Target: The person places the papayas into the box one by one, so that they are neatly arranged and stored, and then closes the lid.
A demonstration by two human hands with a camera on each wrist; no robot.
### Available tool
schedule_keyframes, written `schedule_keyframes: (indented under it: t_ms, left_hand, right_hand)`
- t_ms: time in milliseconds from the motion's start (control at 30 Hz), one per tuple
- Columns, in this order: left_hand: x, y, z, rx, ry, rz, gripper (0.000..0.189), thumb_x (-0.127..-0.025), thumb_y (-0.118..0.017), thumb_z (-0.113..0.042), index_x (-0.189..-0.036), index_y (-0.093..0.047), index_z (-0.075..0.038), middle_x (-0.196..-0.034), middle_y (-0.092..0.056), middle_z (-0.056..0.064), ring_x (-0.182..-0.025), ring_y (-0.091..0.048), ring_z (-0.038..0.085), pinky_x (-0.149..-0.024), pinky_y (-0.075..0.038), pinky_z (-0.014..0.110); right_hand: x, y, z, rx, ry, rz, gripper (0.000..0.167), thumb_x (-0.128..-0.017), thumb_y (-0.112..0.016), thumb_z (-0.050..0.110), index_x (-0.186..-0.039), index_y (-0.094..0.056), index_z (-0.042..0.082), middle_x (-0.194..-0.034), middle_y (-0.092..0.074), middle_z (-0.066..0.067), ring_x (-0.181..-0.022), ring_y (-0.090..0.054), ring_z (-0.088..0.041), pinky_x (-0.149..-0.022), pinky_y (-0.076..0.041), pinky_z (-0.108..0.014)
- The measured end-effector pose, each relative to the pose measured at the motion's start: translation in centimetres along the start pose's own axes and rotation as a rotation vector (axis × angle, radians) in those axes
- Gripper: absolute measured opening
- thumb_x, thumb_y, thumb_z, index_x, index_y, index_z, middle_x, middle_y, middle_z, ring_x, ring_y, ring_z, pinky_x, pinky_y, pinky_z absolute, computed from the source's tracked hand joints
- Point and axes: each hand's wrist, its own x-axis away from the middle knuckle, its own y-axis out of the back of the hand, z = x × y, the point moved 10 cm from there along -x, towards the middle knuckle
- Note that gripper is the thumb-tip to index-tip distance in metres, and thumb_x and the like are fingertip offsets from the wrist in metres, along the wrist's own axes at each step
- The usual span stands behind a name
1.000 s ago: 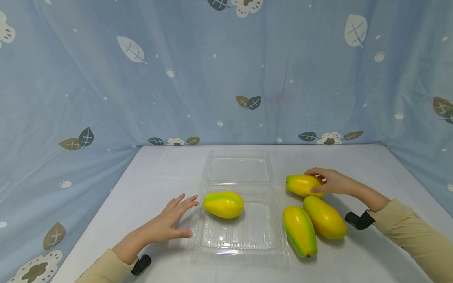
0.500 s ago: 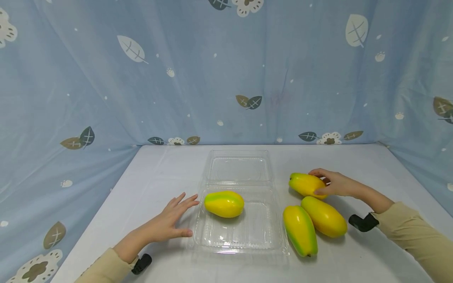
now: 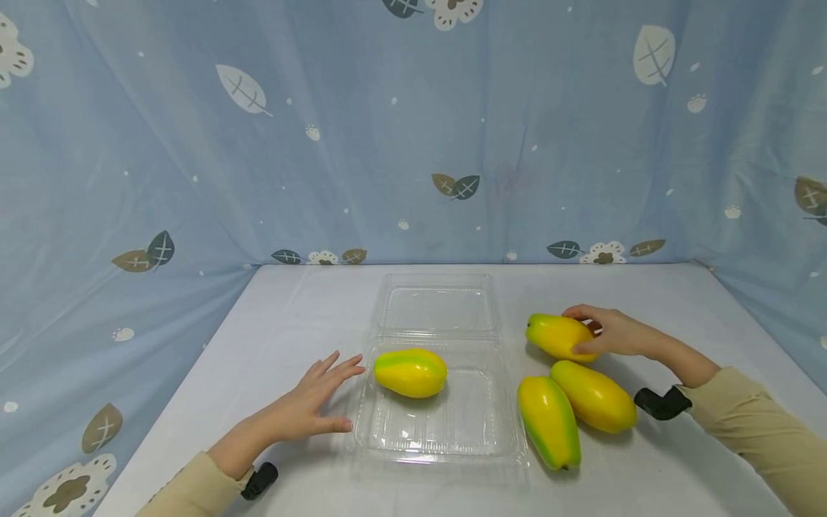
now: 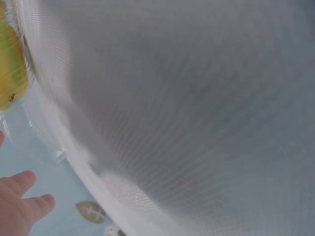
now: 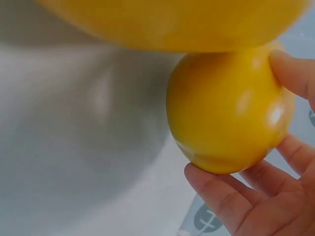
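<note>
My right hand [image 3: 610, 332] grips the right end of a yellow-green papaya [image 3: 557, 336], thumb on the near side and fingers round the far side. In the right wrist view the thumb and curled fingers [image 5: 216, 191] wrap the rounded yellow end of that papaya [image 5: 226, 108]. My left hand [image 3: 310, 402] has its fingers spread, fingertips right at the left edge of a clear plastic clamshell container [image 3: 465, 431]. A second papaya [image 3: 410, 373] lies crosswise in the container's near half. In the left wrist view a few fingertips of the left hand [image 4: 22, 204] show at the lower left.
Two more papayas, one with a green stripe [image 3: 549, 424] and one mostly yellow [image 3: 593, 397], lie side by side right of the container, just nearer than the gripped one. The container's lid [image 3: 436, 309] lies folded back on the white table [image 3: 297, 309]. A blue patterned curtain [image 3: 362, 129] stands behind.
The gripped papaya has shifted slightly right and its left end has swung a little away from me, right hand with it. The left hand stays in place.
</note>
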Motion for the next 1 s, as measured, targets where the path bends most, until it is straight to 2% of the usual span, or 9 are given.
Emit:
schedule_keyframes:
  t_ms: [567,767,1000]
  left_hand:
    - [-0.1,0.0,0.1,0.001,0.002,-0.001,0.076,-0.076,-0.069,-0.042,-0.139,-0.037,-0.013,-0.150,-0.026,0.005,-0.135,-0.010,0.046,-0.100,-0.011,0.067]
    - [-0.1,-0.1,0.1,0.007,0.006,0.001,0.076,-0.076,-0.069,-0.043,-0.139,-0.037,-0.014,-0.150,-0.026,0.005,-0.135,-0.010,0.046,-0.100,-0.011,0.068]
    - [-0.1,0.0,0.0,0.015,0.007,0.003,0.076,-0.076,-0.069,-0.042,-0.139,-0.037,-0.013,-0.150,-0.026,0.006,-0.135,-0.010,0.046,-0.100,-0.010,0.068]
  right_hand:
    - [0.7,2.3,3.4,0.030,0.006,-0.066,0.061,-0.082,-0.068,0.025,-0.128,-0.041,-0.005,-0.122,-0.050,-0.025,-0.106,-0.052,-0.041,-0.088,-0.045,-0.052]
    - [0.6,2.5,4.2,0.027,-0.002,-0.084,0.061,-0.083,-0.067,0.027,-0.129,-0.040,-0.004,-0.122,-0.050,-0.023,-0.107,-0.052,-0.040,-0.089,-0.045,-0.051]
    - [0.8,2.6,6.6,0.002,0.034,-0.106,0.059,-0.084,-0.067,0.025,-0.129,-0.041,-0.002,-0.123,-0.050,-0.022,-0.106,-0.053,-0.037,-0.087,-0.047,-0.048]
